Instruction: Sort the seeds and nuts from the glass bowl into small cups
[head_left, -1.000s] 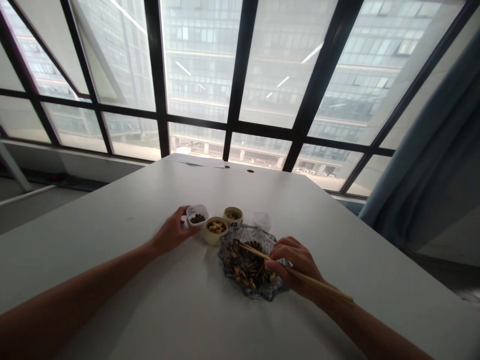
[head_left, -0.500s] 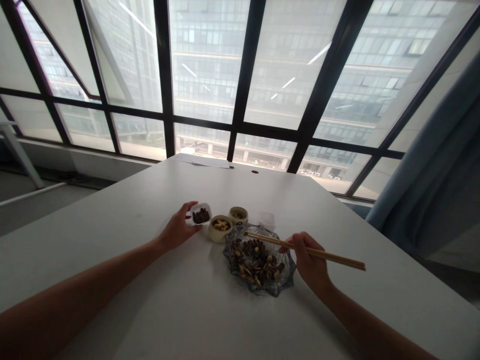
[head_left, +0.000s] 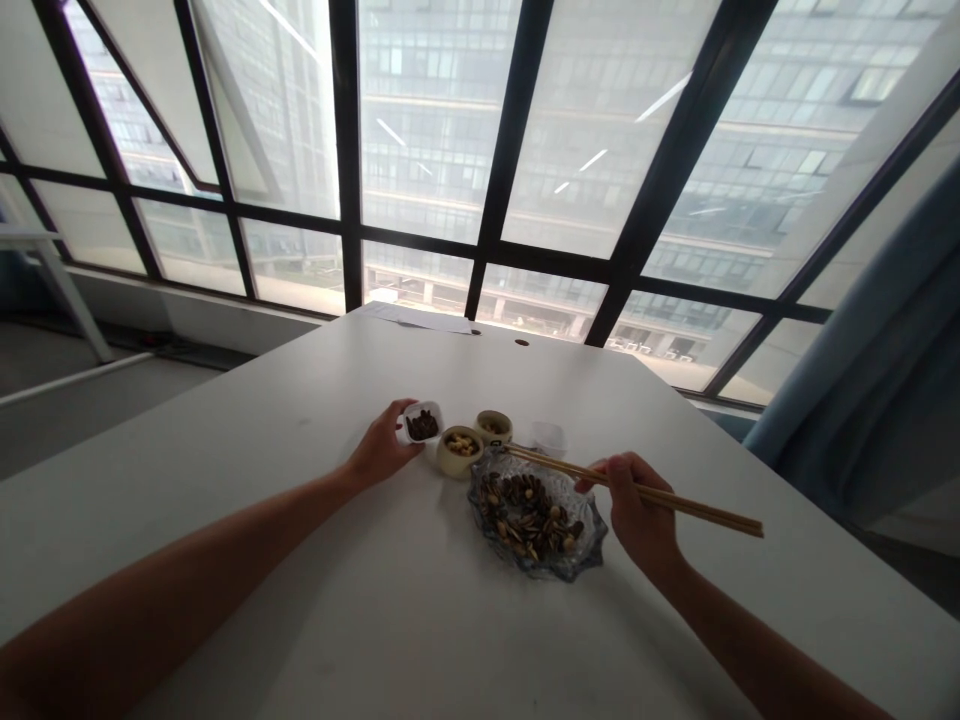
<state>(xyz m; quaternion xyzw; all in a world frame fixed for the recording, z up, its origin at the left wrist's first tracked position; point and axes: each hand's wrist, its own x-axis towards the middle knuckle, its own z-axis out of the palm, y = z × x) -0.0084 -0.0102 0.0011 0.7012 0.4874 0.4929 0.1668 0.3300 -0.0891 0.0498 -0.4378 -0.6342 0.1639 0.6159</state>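
Note:
My left hand (head_left: 381, 446) holds a small white plastic container (head_left: 439, 413) by its left side, tilted towards me, with dark brown pieces inside. My right hand (head_left: 643, 512) grips a pair of wooden chopsticks (head_left: 705, 511). Their tips are close together near the far left rim of a scalloped glass bowl (head_left: 592, 556); whether anything is pinched there is too small to tell. Striped sunflower seeds (head_left: 521, 522) and some pale round pieces lie in the glass bowl. Just beyond it are a cream bowl (head_left: 458, 467) of light nuts and a second cream bowl (head_left: 506, 435) with a few pieces.
A clear shallow plastic container (head_left: 549, 437) stands behind the glass bowl, partly hidden by the chopsticks. Papers (head_left: 420, 319) lie at the far edge of the white table (head_left: 360, 610). Windows rise beyond, and a blue curtain (head_left: 862, 340) hangs at right.
The chopsticks have moved slightly away from me, their tips going from over the glass bowl to its far rim. My left hand keeps hold of the container. The whole view has shifted a little.

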